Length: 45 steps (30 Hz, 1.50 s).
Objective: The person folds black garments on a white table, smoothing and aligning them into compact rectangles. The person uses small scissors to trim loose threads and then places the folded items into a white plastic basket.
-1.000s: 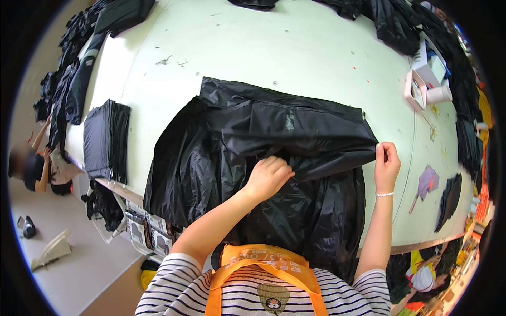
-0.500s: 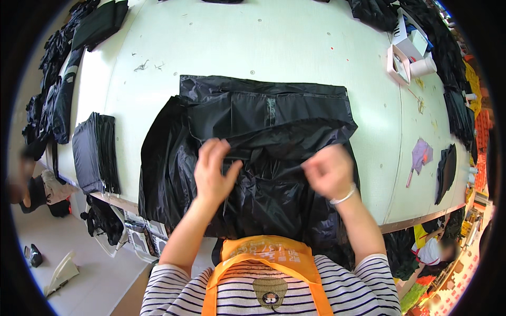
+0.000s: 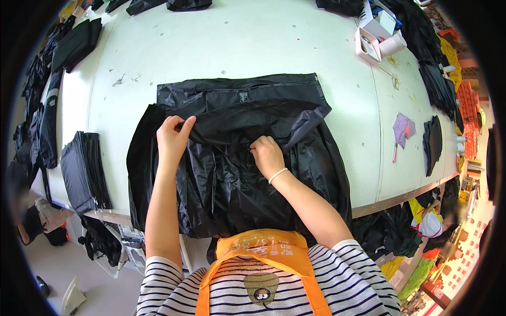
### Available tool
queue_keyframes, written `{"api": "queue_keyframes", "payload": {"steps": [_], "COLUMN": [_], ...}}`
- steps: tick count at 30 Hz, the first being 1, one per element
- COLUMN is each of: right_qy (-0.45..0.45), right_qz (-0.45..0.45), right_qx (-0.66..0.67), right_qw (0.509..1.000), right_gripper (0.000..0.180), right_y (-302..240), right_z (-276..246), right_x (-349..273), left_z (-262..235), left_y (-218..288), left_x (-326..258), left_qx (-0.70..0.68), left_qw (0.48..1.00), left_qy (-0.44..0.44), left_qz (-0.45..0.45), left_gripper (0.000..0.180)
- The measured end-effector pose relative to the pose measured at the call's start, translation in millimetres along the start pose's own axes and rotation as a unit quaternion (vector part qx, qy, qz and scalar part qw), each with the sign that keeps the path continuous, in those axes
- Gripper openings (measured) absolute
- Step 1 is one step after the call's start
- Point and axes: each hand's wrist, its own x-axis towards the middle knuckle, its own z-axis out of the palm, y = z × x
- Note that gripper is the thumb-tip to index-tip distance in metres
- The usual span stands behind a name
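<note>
A sheet of thin, shiny black fabric (image 3: 232, 189), in several layers, lies in front of me and reaches the table's near edge. Its kind of article cannot be made out. Across its upper part runs a raised, loose flap (image 3: 232, 124). My left hand (image 3: 173, 138) pinches the flap's left end between thumb and fingers. Lower down, near the middle, my right hand (image 3: 267, 156) is closed with its fingertips on the fabric just under the flap. Beyond the flap a flat black layer (image 3: 221, 97) shows a small grey-green patch (image 3: 243, 97).
On the pale table (image 3: 263, 47), a stack of folded black pieces (image 3: 84, 171) stands at the left. Right lie a purple cloth scrap (image 3: 404, 129), a black bundle (image 3: 432, 145) and a small pink tray (image 3: 367, 46) beside a white roll (image 3: 392, 43). Another person (image 3: 429, 224) is at lower right.
My left hand has moved left and farther up, closing on the flap's end. My right hand has come inward to the middle. The flap is lifted more, and the whole view has shifted slightly.
</note>
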Motion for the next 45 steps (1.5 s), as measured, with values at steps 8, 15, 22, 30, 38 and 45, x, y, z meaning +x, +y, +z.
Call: {"api": "queue_keyframes", "payload": {"steps": [8,15,22,30,38,45], "right_qy": [0.125,-0.111,0.064,0.003,0.156,0.227], "right_qz": [-0.25,-0.189,-0.129,-0.018,0.35,0.037], "right_qx": [0.017,0.023,0.005,-0.049,0.399,0.13], "right_qw": [0.96,0.975,0.99,0.999,0.833,0.964], "right_gripper": [0.02,0.011,0.035,0.057,0.058,0.032], "right_y": [-65,-26,-35,46,94,28], "right_z": [-103,-30,-55,-19,-66,-62], "right_x": [-39,-87,-13,-3,-7,57], "left_z": [-34,-3,64,77,30,42], "left_y": [-7,-33,20,17,-58,-29], "left_x": [26,-1,-132,-158,-74,-22], "left_qx": [-0.059,0.271,0.074,0.202,-0.237,-0.469], "left_qw": [0.997,0.951,0.945,0.921,0.929,0.847], "left_qy": [0.006,0.092,-0.192,-0.275,0.097,0.179], "left_qz": [-0.042,0.115,0.254,0.186,-0.269,-0.176], "left_gripper": [0.042,0.031,0.039,0.058,0.066,0.034]}}
